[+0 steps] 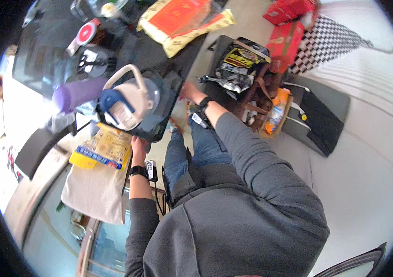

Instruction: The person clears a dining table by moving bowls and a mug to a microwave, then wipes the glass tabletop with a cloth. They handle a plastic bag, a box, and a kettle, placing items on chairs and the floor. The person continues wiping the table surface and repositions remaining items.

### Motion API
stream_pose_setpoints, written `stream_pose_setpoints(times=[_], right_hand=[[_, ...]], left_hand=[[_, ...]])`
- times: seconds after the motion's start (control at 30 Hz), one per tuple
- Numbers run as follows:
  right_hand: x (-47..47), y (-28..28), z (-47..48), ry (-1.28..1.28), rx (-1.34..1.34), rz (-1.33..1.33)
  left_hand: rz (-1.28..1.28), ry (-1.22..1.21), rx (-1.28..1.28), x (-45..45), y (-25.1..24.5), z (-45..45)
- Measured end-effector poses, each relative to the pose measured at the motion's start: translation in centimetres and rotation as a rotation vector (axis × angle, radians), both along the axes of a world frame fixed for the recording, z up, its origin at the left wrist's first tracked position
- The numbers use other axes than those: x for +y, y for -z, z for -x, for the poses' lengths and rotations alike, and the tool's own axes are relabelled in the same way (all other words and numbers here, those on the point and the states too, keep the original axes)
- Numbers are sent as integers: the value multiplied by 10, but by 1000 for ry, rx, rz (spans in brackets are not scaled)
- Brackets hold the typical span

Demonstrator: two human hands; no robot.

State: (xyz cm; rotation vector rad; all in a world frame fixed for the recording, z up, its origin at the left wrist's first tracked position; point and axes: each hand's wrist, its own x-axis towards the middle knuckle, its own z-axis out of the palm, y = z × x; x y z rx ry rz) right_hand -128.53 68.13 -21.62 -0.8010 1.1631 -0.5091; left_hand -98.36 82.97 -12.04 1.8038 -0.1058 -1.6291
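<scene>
My left hand point(139, 146) is at the near corner of a black glossy table point(162, 119), its fingers partly hidden by the edge. Farther along the same edge, my right hand point(191, 92) touches or nearly touches the side; blur hides its grip. Between them on the table stands a large clear tumbler point(152, 90) with a cream handled lid and a dark blue flap. A purple bottle point(79, 94) is beside it. Close to my left hand, a yellow printed packet point(101, 147) rests over a beige cloth point(94, 192).
On the table are a yellow and red package point(179, 20), a red and white round item point(86, 33) and a dark canister point(94, 62). To the right are a black printed bag point(241, 65), red boxes point(284, 45), an orange packet point(277, 109) and a grey cushioned seat point(331, 100).
</scene>
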Motion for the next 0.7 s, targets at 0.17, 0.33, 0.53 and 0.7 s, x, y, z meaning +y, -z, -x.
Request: stream_pose_setpoints(times=[0.17, 0.33, 0.53, 0.7], right_hand=[[-2, 4, -21, -289, 350, 368], [7, 20, -24, -229, 447, 721], [30, -79, 30, -169, 334, 52], [61, -159, 82, 21, 349, 152]], left_hand=[[85, -66, -14, -16, 11, 8], [133, -14, -175, -5, 25, -10], [107, -48, -300, 2, 29, -31], [44, -56, -300, -6, 18, -17]])
